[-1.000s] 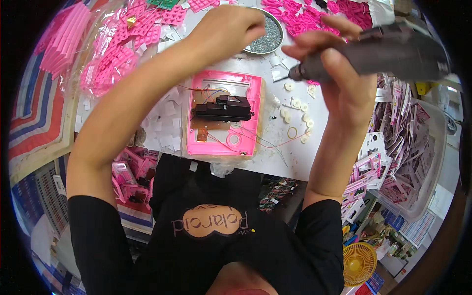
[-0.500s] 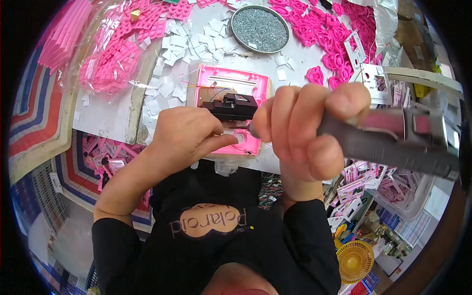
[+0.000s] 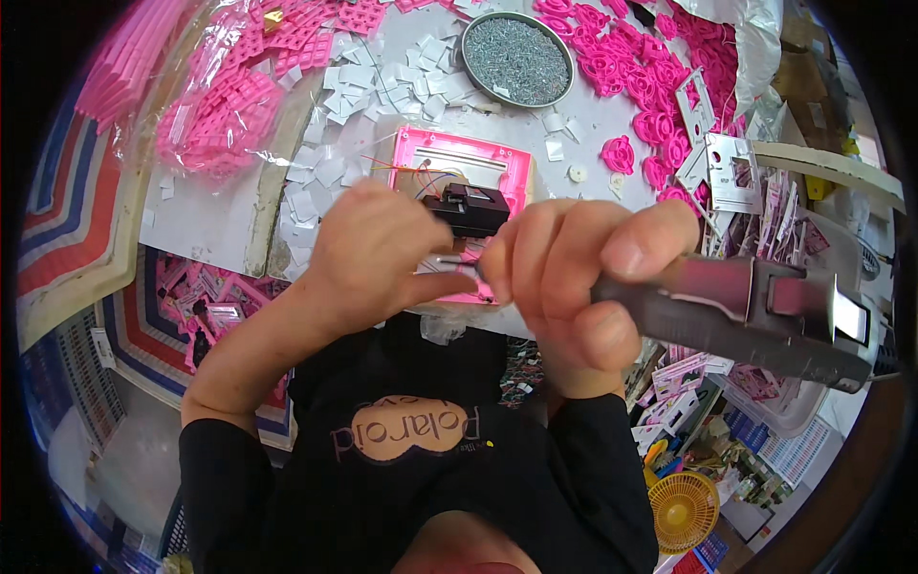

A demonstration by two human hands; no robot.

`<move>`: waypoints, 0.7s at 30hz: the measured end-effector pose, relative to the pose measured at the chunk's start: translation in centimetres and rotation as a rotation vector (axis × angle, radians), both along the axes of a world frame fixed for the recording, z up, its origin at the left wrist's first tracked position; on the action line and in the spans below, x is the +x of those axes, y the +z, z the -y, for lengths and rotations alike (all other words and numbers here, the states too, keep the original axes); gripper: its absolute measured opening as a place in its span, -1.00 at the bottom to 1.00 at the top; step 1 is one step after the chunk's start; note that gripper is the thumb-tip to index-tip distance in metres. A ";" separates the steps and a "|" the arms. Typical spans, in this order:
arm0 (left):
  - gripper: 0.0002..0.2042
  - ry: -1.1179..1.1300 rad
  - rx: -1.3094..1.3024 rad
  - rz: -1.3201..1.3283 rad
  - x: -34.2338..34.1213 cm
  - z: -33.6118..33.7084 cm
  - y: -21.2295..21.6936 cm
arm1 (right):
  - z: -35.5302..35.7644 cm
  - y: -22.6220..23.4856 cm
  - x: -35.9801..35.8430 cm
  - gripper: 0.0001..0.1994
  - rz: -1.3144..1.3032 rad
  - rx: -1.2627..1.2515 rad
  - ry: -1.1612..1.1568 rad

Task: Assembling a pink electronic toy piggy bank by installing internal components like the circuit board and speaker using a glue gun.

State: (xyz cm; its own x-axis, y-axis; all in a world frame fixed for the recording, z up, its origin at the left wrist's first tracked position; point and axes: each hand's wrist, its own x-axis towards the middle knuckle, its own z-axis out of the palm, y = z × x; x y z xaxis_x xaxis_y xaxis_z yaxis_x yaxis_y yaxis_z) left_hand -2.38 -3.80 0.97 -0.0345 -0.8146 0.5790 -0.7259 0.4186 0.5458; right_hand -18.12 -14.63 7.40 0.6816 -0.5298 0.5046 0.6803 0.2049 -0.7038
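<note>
My right hand (image 3: pixel 583 277) is wrapped round a dark grey electric screwdriver (image 3: pixel 736 320), which lies nearly level with its back end to the right. Its thin metal bit (image 3: pixel 454 259) points left, at the fingers of my left hand (image 3: pixel 378 249). That hand is closed in a pinch beside the bit and slightly blurred; whatever it grips is hidden. Beneath both hands lies an open pink plastic casing (image 3: pixel 516 167) with a silvery strip and thin coloured wires inside. A black block-shaped part (image 3: pixel 469 210) sits on the casing, just beyond the bit.
A round dish (image 3: pixel 467 59) full of small screws stands at the back, with white paper squares (image 3: pixel 349 105) scattered leftward. Pink ring-like parts (image 3: pixel 622 67) are heaped at the right back. A bag of pink pieces (image 3: pixel 220 124) lies left. White flat plates (image 3: pixel 732 172) stand right.
The screwdriver has tilted, its back end now lower in view. My right hand has come slightly down and left; my left hand has shifted and turned a little beside the bit.
</note>
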 end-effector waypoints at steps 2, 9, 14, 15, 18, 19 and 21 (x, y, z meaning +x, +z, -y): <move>-0.51 0.127 0.119 0.015 0.2 0.1 0.6 | 1.2 -0.6 -0.2 -0.61 0.035 -0.076 -0.060; -0.47 0.202 0.248 0.127 -0.1 -0.4 -2.5 | 1.9 -2.7 1.4 -0.66 -0.167 -0.233 -0.305; -0.49 0.158 0.286 0.046 0.1 -0.6 -3.1 | 1.9 -3.8 1.8 -0.63 -0.200 -0.307 -0.310; -0.49 0.153 0.280 0.042 0.2 -0.5 -3.1 | 1.9 -3.8 1.8 -0.63 -0.181 -0.309 -0.299; -0.50 0.157 0.278 0.035 0.0 -0.5 -3.1 | 2.3 -4.5 1.9 -0.64 -0.089 -0.306 -0.242; -0.50 0.160 0.276 0.028 0.0 -0.5 -3.1 | 2.4 -4.7 1.9 -0.64 -0.070 -0.307 -0.230; -0.50 0.164 0.271 0.027 0.0 -0.6 -3.2 | 2.3 -4.9 2.0 -0.66 -0.056 -0.306 -0.224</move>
State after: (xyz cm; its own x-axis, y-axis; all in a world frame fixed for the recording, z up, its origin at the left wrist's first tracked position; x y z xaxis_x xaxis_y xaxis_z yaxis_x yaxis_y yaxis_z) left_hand -2.42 -3.20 -2.27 0.0973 -0.9352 0.3404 -0.7873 0.1369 0.6012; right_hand -16.08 -16.91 2.50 0.5968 -0.4995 0.6279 0.6433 -0.1698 -0.7465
